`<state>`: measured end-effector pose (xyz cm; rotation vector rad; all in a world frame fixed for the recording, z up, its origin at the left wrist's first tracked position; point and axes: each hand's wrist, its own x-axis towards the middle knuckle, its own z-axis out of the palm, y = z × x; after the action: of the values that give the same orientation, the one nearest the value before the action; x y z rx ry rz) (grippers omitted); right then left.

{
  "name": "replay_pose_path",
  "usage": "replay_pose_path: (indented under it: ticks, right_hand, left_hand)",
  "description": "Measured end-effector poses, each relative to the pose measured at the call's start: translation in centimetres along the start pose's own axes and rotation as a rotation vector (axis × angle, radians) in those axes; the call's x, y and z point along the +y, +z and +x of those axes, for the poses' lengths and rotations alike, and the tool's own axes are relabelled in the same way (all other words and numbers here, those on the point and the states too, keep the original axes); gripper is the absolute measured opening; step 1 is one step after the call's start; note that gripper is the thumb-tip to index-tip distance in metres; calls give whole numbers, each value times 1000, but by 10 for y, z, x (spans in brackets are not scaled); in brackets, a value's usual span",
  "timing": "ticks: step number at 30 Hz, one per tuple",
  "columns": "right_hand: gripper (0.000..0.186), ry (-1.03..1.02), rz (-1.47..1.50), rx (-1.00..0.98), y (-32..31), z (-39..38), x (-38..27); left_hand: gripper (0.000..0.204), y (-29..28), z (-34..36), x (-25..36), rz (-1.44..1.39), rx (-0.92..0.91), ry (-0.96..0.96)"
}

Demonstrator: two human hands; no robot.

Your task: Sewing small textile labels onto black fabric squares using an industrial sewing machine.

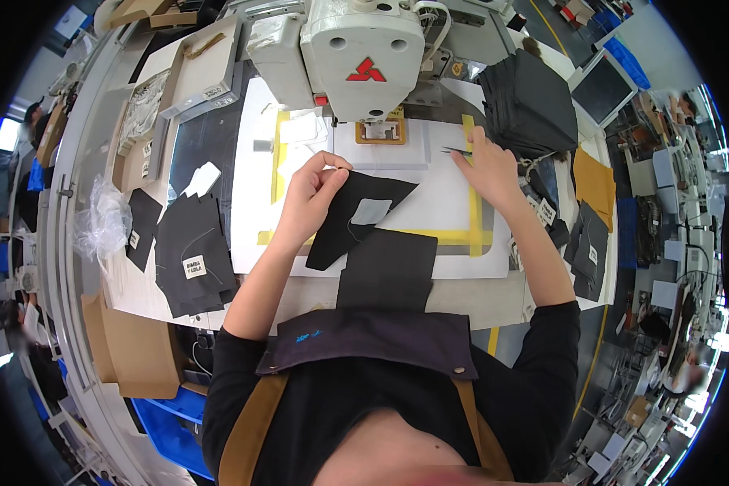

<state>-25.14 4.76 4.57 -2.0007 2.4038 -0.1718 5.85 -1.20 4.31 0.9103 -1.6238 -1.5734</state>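
My left hand (312, 194) pinches the upper edge of a black fabric piece (336, 231) between thumb and fingers. The piece is tilted up, its back showing a pale rectangular patch (371, 212) with a loose thread hanging beside it. Held in my right hand (490, 166) are small thread snips (455, 150), their thin points directed left; the fingers hide most of them. A second black fabric piece (387, 271) lies under the raised one, reaching over the table's front edge. Beyond my hands stands a white sewing machine (363, 69) with a small brass-coloured frame (381, 132) beneath its head.
Black pieces with pale labels (193, 266) are stacked at the left, near crumpled clear plastic (104, 220) and open boxes (198, 73). At the right sit a tall black fabric stack (530, 101), an orange-yellow sheet (594, 188) and more labelled pieces (587, 251). Yellow tape (474, 198) marks the white work surface.
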Motion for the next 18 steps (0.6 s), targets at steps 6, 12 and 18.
replay_pose_path:
  ticks: [6,12,18]
  right_hand:
    - [44,-147,-164,88,3,-11,9]
    - [57,-312,849,-268,-16,-19,-41]
    - [26,-229,1282,-419,-7,-16,-54]
  left_hand:
    - [7,-3,-2,11,18,-3,0]
    - [7,2,-12,30,-97,-73,32]
    - [9,-4,-18,38,-325,-122,31]
